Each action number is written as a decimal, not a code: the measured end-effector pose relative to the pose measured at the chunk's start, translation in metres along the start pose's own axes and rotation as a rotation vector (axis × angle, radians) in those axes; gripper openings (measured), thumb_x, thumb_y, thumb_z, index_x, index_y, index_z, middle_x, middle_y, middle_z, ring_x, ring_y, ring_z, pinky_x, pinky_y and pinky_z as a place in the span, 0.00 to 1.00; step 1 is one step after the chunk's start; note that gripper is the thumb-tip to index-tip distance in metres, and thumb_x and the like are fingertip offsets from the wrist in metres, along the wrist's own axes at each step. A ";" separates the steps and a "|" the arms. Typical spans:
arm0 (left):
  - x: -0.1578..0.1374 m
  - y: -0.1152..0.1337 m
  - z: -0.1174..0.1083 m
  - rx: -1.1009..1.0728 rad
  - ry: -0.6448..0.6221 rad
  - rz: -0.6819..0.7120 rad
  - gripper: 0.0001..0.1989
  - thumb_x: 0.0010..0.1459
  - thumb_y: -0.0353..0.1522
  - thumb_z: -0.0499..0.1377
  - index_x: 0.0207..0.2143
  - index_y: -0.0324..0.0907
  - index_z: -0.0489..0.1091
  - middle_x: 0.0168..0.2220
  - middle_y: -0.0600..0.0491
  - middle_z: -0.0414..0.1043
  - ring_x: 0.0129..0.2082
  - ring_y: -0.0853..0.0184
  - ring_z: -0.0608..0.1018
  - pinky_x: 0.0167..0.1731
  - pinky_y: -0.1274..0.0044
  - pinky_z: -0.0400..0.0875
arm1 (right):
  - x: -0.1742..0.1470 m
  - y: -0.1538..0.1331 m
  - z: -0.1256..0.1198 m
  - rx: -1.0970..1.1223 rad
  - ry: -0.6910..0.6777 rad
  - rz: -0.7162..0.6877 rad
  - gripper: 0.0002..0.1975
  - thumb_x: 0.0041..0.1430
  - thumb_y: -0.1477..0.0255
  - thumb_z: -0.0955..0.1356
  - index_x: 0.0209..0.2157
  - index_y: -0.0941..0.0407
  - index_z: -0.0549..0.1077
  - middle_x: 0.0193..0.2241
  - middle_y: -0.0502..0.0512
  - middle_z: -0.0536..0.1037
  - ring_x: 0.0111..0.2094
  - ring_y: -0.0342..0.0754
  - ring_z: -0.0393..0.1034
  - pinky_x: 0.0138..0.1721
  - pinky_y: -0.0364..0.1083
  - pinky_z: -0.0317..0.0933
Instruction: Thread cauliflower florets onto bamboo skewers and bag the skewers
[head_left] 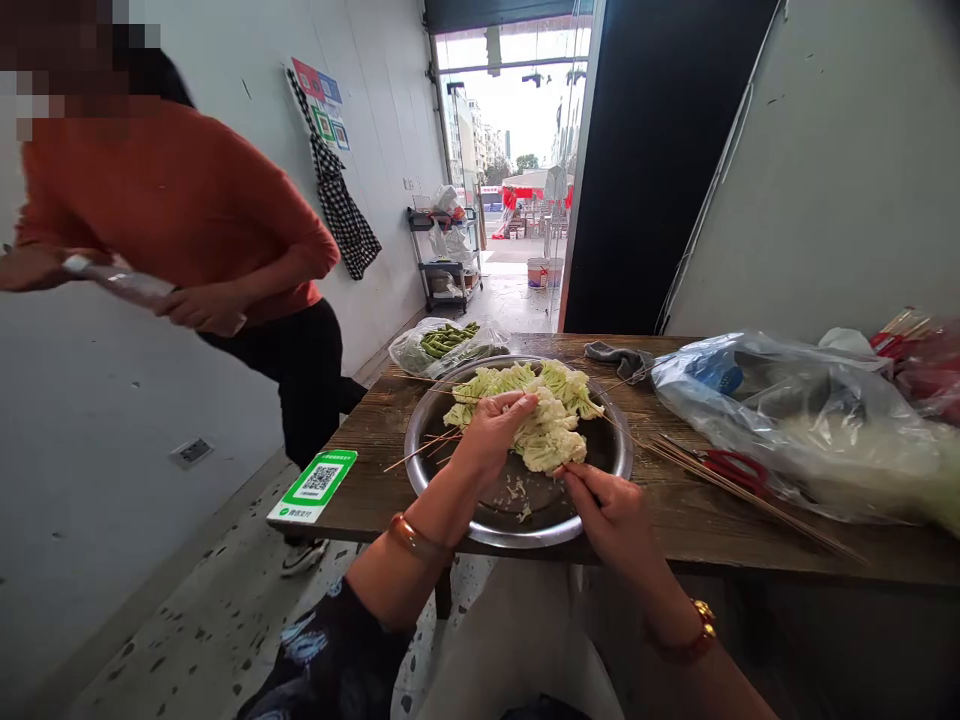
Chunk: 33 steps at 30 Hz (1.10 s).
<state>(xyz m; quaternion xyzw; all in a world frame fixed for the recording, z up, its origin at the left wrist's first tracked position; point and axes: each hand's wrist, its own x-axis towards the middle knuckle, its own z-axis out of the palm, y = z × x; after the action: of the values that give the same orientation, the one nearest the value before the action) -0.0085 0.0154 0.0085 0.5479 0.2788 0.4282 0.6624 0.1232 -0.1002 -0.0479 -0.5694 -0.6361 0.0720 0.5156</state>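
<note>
Over a wide metal basin (624, 455) on the wooden table, my two hands work at cauliflower. My left hand (491, 432) has its fingers closed on a pale cauliflower piece (551, 440). At that piece's lower edge, my right hand (606, 500) pinches with thumb and finger, apparently on a thin skewer that is mostly hidden by the fingers. More skewered cauliflower (495, 380) lies behind in the basin, with thin sticks poking over the rim on the left. Small crumbs (517, 492) lie on the basin's bottom.
Right of the basin lie bamboo skewers (750, 495), red-handled scissors (739, 470) and a big plastic bag (825, 430). Behind are a bag of green pods (448, 340) and a grey cloth (621, 360). A QR-code sign (315, 487) sits front left. A person (187, 210) passes on the left.
</note>
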 end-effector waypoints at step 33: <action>-0.070 0.023 -0.028 0.773 -0.012 0.161 0.19 0.58 0.41 0.58 0.47 0.39 0.73 0.42 0.45 0.77 0.41 0.62 0.77 0.44 0.70 0.71 | -0.009 0.003 -0.029 0.383 -0.006 0.324 0.18 0.63 0.59 0.63 0.34 0.58 0.76 0.13 0.44 0.62 0.18 0.41 0.57 0.22 0.42 0.52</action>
<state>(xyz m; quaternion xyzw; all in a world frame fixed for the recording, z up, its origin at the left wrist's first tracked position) -0.0720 -0.0315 0.0172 0.7794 0.3718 0.3391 0.3732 0.1444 -0.1207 -0.0417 -0.5557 -0.5128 0.2744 0.5940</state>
